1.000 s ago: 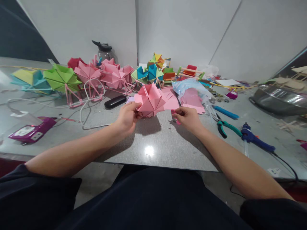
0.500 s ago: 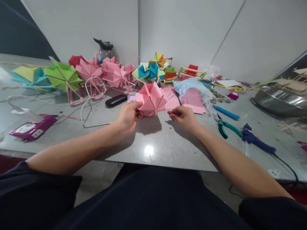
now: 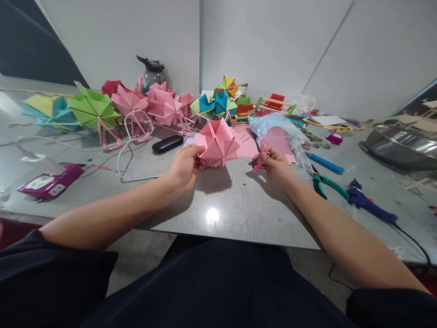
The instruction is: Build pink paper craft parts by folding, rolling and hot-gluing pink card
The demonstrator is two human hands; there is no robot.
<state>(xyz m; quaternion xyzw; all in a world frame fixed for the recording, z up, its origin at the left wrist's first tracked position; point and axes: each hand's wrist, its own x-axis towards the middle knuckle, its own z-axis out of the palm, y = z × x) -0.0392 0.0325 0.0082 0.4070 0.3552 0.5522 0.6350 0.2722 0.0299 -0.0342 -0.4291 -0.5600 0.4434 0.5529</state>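
My left hand is closed on the left edge of a pink folded-paper wheel, holding it above the table. The wheel has pleated, triangular facets and an open hollow facing up. To its right, my right hand pinches a small pink object between thumb and fingers. That object looks narrow and bent; its exact kind is unclear. Flat pink paper lies behind the wheel, and a clear plastic bag rests by more pink sheets.
Finished-looking folded wheels, including a green one, line the back left. A black case and white cable lie nearby. On the right are pliers, a blue glue gun, a blue cutter and a metal bowl.
My right hand has moved right, away from the wheel, and turned so that more of the pink object shows. My left hand keeps its hold; the view has shifted slightly.
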